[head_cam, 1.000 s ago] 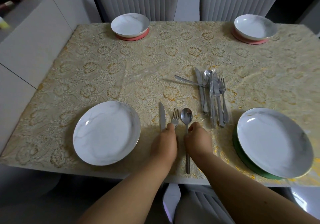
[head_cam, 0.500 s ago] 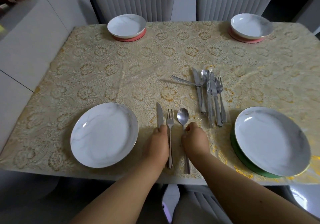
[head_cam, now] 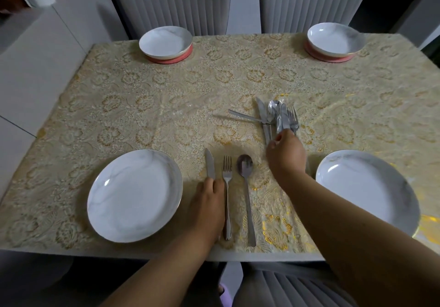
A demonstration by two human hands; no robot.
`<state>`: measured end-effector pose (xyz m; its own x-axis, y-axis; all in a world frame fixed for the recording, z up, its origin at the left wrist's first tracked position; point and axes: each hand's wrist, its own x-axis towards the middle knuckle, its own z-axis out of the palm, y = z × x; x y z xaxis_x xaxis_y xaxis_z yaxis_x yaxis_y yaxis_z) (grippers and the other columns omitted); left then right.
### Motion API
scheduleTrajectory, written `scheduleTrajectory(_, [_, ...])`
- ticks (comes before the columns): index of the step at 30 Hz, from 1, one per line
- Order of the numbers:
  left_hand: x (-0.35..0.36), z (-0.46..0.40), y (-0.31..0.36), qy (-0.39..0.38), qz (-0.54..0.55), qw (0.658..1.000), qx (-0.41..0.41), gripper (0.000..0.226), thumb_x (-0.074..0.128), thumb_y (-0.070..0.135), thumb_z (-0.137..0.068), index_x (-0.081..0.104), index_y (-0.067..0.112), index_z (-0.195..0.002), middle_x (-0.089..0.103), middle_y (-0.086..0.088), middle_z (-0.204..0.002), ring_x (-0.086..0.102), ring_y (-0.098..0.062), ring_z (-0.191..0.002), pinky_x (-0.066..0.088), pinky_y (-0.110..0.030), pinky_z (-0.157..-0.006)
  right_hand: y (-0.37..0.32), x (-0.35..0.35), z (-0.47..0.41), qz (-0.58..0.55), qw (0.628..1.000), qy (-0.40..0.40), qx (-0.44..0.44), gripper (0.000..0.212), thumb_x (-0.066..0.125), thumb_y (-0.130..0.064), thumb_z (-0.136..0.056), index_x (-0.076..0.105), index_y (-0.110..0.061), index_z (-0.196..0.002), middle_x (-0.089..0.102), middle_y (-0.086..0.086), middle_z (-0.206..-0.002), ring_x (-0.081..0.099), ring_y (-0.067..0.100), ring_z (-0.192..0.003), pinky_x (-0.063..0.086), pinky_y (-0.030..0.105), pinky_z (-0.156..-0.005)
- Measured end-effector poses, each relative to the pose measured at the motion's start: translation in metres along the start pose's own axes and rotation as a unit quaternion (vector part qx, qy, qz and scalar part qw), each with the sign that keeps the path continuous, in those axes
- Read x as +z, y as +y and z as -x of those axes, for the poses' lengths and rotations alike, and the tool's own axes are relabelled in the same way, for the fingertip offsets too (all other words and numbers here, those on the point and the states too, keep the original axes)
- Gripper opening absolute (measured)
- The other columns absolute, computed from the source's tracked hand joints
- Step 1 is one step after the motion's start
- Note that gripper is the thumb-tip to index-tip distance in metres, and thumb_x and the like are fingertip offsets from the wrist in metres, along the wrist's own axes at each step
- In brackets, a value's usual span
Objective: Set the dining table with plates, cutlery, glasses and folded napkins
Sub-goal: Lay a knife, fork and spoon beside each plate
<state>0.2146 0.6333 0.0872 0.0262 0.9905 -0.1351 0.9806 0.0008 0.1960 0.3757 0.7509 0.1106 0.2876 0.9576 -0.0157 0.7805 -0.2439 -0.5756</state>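
From the head view we look down on a desk (head_cam: 119, 107) covered with a gold floral cloth. Near the front edge, toward the left corner, lies a white marbled plate (head_cam: 134, 195). Just beside its right rim our left hand (head_cam: 208, 208) rests on the cloth, covering the handle of a knife (head_cam: 210, 165) whose blade points toward the far edge; we cannot tell whether the fingers curl round that handle or only lie flat on it. Beside the knife, toward the right, lie a fork (head_cam: 227, 187) and then a spoon (head_cam: 246, 187), all three parallel and close together, their handles reaching nearly to the front edge.

Our right hand (head_cam: 285, 155) is further in, at the near end of a loose pile of cutlery (head_cam: 277, 116) lying around the middle of the desk. Its fingers are curled over the handles there, with the thumb tip touching one piece; whether they actually grip a piece is hidden by the back of the hand.

Near the front right corner sits a second white plate (head_cam: 366, 187). At the far edge, two smaller white bowls, the left bowl (head_cam: 165, 42) and the right bowl (head_cam: 335, 38), each rest on a pink mat. Behind the far edge stand two grey ribbed chairs (head_cam: 173, 2).
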Motion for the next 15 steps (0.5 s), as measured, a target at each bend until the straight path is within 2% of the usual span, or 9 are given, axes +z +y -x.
scheduleTrajectory(2, [0.002, 0.001, -0.001, 0.033, 0.011, 0.999, 0.011, 0.048, 0.064, 0.006, -0.079, 0.048, 0.016, -0.122, 0.044, -0.003, -0.123, 0.050, -0.024, -0.108, 0.044, -0.027, -0.079, 0.001, 0.000, -0.006, 0.000, 1.000, 0.006, -0.001, 0.017, 0.048, -0.014, -0.091, 0.055, -0.007, -0.105, 0.062, 0.013, -0.102, 0.060, 0.031, -0.086, 0.045, 0.032, -0.071])
scheduleTrajectory(4, [0.011, -0.001, -0.005, 0.078, 0.020, 0.996, 0.025, 0.047, 0.076, 0.002, -0.062, 0.060, 0.015, -0.105, 0.056, -0.005, -0.106, 0.059, -0.024, -0.088, 0.048, -0.027, -0.066, 0.004, -0.002, -0.010, 0.009, 1.000, 0.019, 0.013, 0.022, 0.052, -0.016, -0.090, 0.053, -0.008, -0.111, 0.058, 0.014, -0.112, 0.059, 0.033, -0.094, 0.046, 0.037, -0.078])
scheduleTrajectory(6, [0.018, -0.003, -0.007, 0.088, 0.019, 0.996, 0.024, 0.044, 0.076, 0.003, -0.062, 0.061, 0.016, -0.102, 0.058, -0.004, -0.102, 0.058, -0.022, -0.085, 0.049, -0.026, -0.066, 0.009, -0.007, -0.016, 0.059, 0.997, 0.013, 0.040, 0.037, 0.057, -0.024, -0.090, 0.048, -0.007, -0.121, 0.052, 0.014, -0.122, 0.055, 0.034, -0.107, 0.045, 0.039, -0.084])
scheduleTrajectory(8, [0.017, -0.002, -0.008, 0.105, 0.005, 0.994, 0.024, 0.040, 0.071, 0.006, -0.066, 0.061, 0.016, -0.103, 0.059, -0.004, -0.105, 0.057, -0.022, -0.087, 0.049, -0.027, -0.069, 0.010, -0.010, -0.020, 0.135, 0.988, -0.034, 0.062, 0.045, 0.059, -0.031, -0.089, 0.046, -0.006, -0.124, 0.052, 0.014, -0.124, 0.054, 0.034, -0.112, 0.046, 0.039, -0.085])
scheduleTrajectory(11, [0.007, -0.004, -0.003, 0.156, -0.013, 0.987, 0.030, 0.036, 0.071, 0.011, -0.064, 0.062, 0.014, -0.099, 0.061, -0.005, -0.100, 0.056, -0.023, -0.084, 0.048, -0.029, -0.066, 0.009, -0.009, -0.028, 0.163, 0.980, -0.095, 0.058, 0.021, 0.055, -0.023, -0.090, 0.062, -0.007, -0.102, 0.065, 0.013, -0.101, 0.063, 0.031, -0.093, 0.044, 0.031, -0.071])
scheduleTrajectory(15, [-0.013, -0.017, 0.013, 0.183, 0.052, 0.981, 0.028, 0.031, 0.075, 0.008, -0.068, 0.062, 0.012, -0.096, 0.060, -0.005, -0.099, 0.059, -0.025, -0.088, 0.048, -0.029, -0.067, 0.012, -0.020, -0.043, 0.057, 0.989, -0.096, 0.101, 0.016, 0.051, -0.014, -0.087, 0.063, -0.004, -0.091, 0.060, 0.009, -0.076, 0.063, 0.030, -0.078, 0.044, 0.028, -0.066])
